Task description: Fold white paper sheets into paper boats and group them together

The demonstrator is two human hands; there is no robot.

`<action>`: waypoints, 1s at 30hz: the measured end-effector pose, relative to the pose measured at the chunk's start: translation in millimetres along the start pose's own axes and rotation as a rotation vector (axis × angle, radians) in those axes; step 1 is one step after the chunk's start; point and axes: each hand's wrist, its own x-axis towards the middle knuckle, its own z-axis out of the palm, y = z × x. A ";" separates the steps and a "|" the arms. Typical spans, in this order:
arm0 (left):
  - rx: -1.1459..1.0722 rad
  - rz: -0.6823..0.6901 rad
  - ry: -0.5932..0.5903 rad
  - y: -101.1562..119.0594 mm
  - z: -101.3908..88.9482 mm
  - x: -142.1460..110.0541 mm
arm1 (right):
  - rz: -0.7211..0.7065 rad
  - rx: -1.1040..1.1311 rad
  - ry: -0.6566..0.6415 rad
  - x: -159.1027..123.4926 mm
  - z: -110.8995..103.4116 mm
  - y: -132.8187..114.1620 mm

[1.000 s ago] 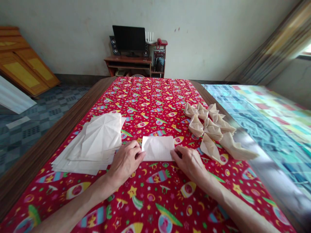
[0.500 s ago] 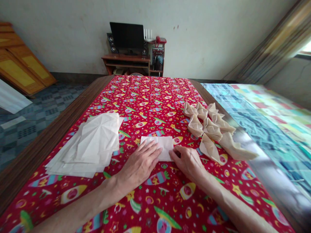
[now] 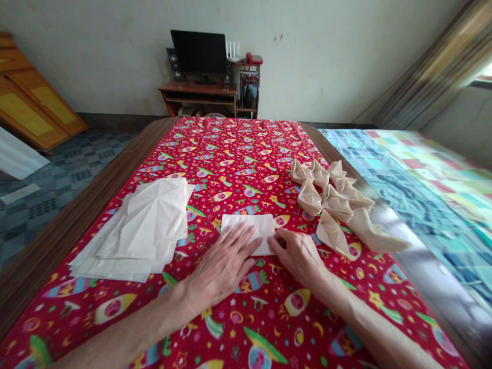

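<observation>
A folded white sheet of paper [image 3: 248, 221] lies flat in front of me, wider than it is tall. Across its left part my left hand [image 3: 226, 259] rests palm down with the fingers stretched and spread. My right hand [image 3: 295, 250] is at the paper's lower right edge, its fingers curled and the thumb and index finger pinching that edge. To the left is a loose stack of creased white paper sheets [image 3: 148, 220]. Several folded paper boat-like shapes [image 3: 336, 202] stand in a group on the right.
A red cloth [image 3: 238, 169] with a rocket pattern covers the brown wooden table [image 3: 126, 148]. Beyond it stand a small desk [image 3: 200, 89] with a monitor [image 3: 199, 54] and a red telephone [image 3: 253, 59]. A bed with a checked cover [image 3: 403, 169] adjoins the right side.
My left hand has shifted slightly down and its fingers have spread wider on the paper. My right hand keeps its place at the edge. The view has tilted a little.
</observation>
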 end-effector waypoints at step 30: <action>0.025 0.028 0.007 -13.9 -5.4 -18.7 | -0.585 -0.160 0.004 -57.0 4.5 4.1</action>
